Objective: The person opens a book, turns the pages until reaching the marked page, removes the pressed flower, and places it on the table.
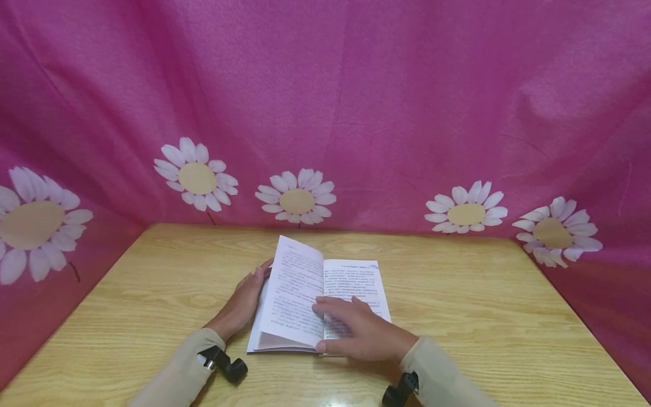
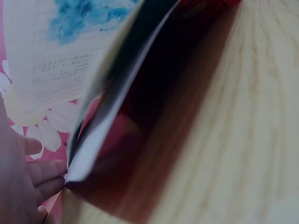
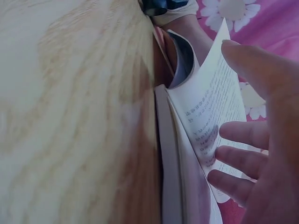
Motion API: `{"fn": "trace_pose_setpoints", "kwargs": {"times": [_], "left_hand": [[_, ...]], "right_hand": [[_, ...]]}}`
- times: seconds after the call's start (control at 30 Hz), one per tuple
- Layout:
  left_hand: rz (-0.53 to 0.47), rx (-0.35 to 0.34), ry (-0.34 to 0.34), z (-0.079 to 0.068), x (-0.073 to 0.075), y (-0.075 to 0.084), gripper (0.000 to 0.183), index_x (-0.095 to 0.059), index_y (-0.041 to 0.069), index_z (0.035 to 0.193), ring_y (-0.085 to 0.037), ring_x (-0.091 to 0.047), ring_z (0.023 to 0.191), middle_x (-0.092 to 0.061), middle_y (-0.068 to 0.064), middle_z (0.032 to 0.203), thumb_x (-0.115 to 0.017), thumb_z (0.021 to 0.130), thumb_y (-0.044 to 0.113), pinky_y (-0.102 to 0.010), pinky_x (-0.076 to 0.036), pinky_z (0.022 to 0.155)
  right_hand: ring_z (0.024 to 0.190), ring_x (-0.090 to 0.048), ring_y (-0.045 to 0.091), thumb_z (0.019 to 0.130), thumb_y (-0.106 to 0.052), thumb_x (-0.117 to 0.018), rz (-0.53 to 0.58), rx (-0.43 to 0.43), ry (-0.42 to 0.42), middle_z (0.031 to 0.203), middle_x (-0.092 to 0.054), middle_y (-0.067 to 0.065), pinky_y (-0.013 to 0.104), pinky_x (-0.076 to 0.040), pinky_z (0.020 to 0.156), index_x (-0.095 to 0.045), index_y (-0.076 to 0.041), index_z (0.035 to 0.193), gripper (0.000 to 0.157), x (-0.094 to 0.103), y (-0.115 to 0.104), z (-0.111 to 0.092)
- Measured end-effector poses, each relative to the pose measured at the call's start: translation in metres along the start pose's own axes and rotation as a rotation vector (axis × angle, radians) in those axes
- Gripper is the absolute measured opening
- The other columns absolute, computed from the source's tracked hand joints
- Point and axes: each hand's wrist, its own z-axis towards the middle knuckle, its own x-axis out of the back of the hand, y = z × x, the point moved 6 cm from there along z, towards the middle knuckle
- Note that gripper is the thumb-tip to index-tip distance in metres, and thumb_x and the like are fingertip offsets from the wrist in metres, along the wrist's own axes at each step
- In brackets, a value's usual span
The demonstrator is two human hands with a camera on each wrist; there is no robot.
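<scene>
Partly hidden: left hand behind open book; print unreadable.

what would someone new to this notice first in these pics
Probably the bright magenta cloth backdrop behind the pale wood-grain table, with large white daisies with yellow centres along its lower part. Next, the open paper book with printed white pages near the table's middle, the person's bare left hand at its left edge and bare right hand spread over the pages.
</scene>
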Motion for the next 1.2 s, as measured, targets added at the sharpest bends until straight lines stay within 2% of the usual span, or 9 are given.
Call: {"fn": "trace_pose_setpoints", "kwargs": {"times": [0.1, 0.23, 0.33, 0.5, 0.63, 0.77, 0.93, 1.07, 1.2], "left_hand": [[-0.049, -0.018, -0.004, -0.001, 0.001, 0.001, 0.06, -0.022, 0.019, 0.155, -0.029, -0.023, 0.144, -0.034, -0.014, 0.153, -0.009, 0.104, 0.048, -0.049, -0.006, 0.117], [-0.088, -0.025, -0.022, 0.0, 0.0, 0.0, 0.06, -0.019, 0.02, 0.155, -0.027, -0.022, 0.144, -0.03, -0.012, 0.155, -0.01, 0.104, 0.05, -0.049, -0.009, 0.117], [-0.073, -0.025, -0.034, 0.001, -0.001, 0.0, 0.063, -0.014, 0.019, 0.156, -0.025, -0.016, 0.146, -0.023, -0.009, 0.158, -0.009, 0.103, 0.052, -0.049, -0.009, 0.117], [0.034, -0.009, -0.011, 0.001, 0.0, -0.001, 0.065, -0.01, 0.017, 0.156, -0.029, -0.01, 0.147, -0.015, -0.009, 0.16, -0.011, 0.102, 0.054, -0.054, -0.008, 0.116], [0.109, -0.003, 0.002, 0.002, 0.0, 0.0, 0.06, -0.016, 0.023, 0.155, -0.034, -0.012, 0.146, -0.013, -0.01, 0.16, -0.021, 0.103, 0.052, -0.06, -0.01, 0.114], [0.178, -0.05, -0.011, 0.002, -0.002, 0.001, 0.053, -0.033, 0.026, 0.151, -0.038, -0.014, 0.145, -0.011, -0.009, 0.16, -0.036, 0.103, 0.047, -0.065, -0.012, 0.111], [0.317, -0.153, -0.017, 0.0, -0.003, 0.003, 0.055, -0.05, 0.027, 0.141, -0.038, -0.018, 0.144, -0.014, -0.009, 0.16, -0.057, 0.092, 0.051, -0.065, -0.02, 0.109], [0.422, -0.208, -0.043, -0.002, -0.006, 0.005, 0.07, -0.052, 0.03, 0.14, -0.034, -0.013, 0.146, -0.02, -0.006, 0.16, -0.067, 0.079, 0.062, -0.066, -0.016, 0.109], [0.504, -0.246, -0.089, -0.003, -0.01, 0.005, 0.081, -0.049, 0.026, 0.142, -0.033, -0.013, 0.146, -0.027, -0.007, 0.157, -0.067, 0.075, 0.067, -0.061, -0.009, 0.113]], "right_hand": [[0.144, -0.024, 0.013, 0.086, -0.065, -0.056, -0.03, 0.003, -0.023, 0.155, -0.03, -0.006, 0.06, -0.003, 0.114, -0.042, -0.023, 0.146, 0.075, -0.004, 0.0, 0.0], [0.144, -0.023, 0.013, 0.086, -0.067, -0.053, -0.06, 0.002, -0.028, 0.156, -0.027, -0.008, 0.061, -0.003, 0.113, -0.041, -0.027, 0.146, 0.074, -0.007, -0.001, 0.001], [0.144, -0.022, 0.013, 0.087, -0.068, -0.051, -0.089, 0.006, -0.026, 0.157, -0.026, -0.008, 0.061, -0.004, 0.113, -0.039, -0.027, 0.148, 0.074, -0.009, -0.001, -0.001], [0.144, -0.021, 0.012, 0.089, -0.067, -0.049, -0.148, 0.019, -0.013, 0.157, -0.027, -0.007, 0.063, -0.006, 0.112, -0.04, -0.026, 0.148, 0.072, -0.011, -0.003, -0.002], [0.144, -0.023, 0.014, 0.091, -0.065, -0.047, -0.194, 0.031, 0.004, 0.157, -0.028, -0.006, 0.065, -0.008, 0.111, -0.041, -0.025, 0.147, 0.069, -0.012, -0.006, -0.002], [0.143, -0.025, 0.015, 0.092, -0.066, -0.043, -0.236, 0.035, 0.014, 0.156, -0.029, -0.005, 0.066, -0.01, 0.11, -0.04, -0.025, 0.148, 0.07, -0.014, -0.01, -0.001], [0.143, -0.025, 0.016, 0.092, -0.067, -0.041, -0.261, 0.031, 0.024, 0.156, -0.029, -0.005, 0.066, -0.011, 0.11, -0.04, -0.026, 0.148, 0.07, -0.015, -0.011, 0.0], [0.143, -0.025, 0.017, 0.092, -0.067, -0.041, -0.264, 0.03, 0.019, 0.157, -0.028, -0.006, 0.066, -0.011, 0.11, -0.039, -0.026, 0.148, 0.07, -0.016, -0.01, 0.0], [0.144, -0.023, 0.017, 0.093, -0.066, -0.041, -0.248, 0.031, 0.008, 0.157, -0.027, -0.006, 0.066, -0.011, 0.11, -0.037, -0.026, 0.149, 0.069, -0.016, -0.008, -0.001]]}}
